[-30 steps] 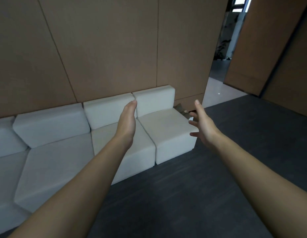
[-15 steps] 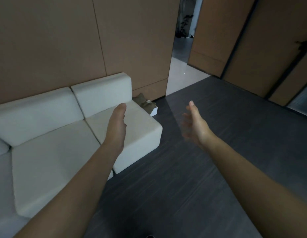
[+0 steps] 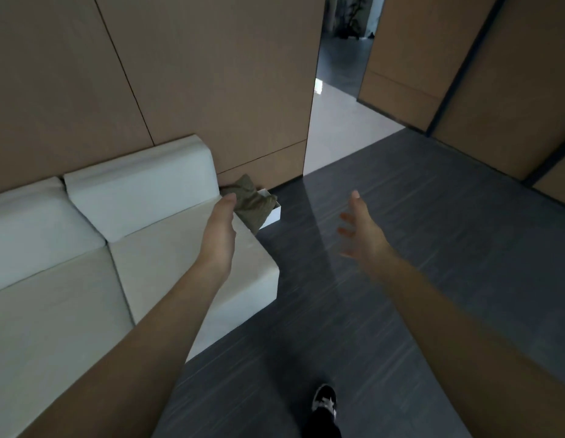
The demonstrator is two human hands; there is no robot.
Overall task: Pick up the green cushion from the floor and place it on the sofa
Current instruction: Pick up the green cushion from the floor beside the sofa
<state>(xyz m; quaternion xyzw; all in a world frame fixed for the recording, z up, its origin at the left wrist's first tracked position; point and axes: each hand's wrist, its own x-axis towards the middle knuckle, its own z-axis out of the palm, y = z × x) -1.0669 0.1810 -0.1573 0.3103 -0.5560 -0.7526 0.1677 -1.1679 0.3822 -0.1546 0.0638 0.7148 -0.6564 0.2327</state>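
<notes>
The green cushion, olive and crumpled, lies wedged on the floor between the sofa's right end and the wood wall, resting against a white box. The white sofa fills the left side. My left hand is stretched out over the sofa's end seat, fingers straight, its tips just short of the cushion and holding nothing. My right hand reaches forward over the dark floor with fingers spread, empty, well to the right of the cushion.
Brown wood wall panels run behind the sofa. A doorway opens at the back onto a pale floor. Dark grey floor spreads to the right. My shoe shows at the bottom.
The view has moved closer to the sofa's right end, and the cushion appears larger. Both hands stay extended and empty; the left hand now reaches nearly to the cushion.
</notes>
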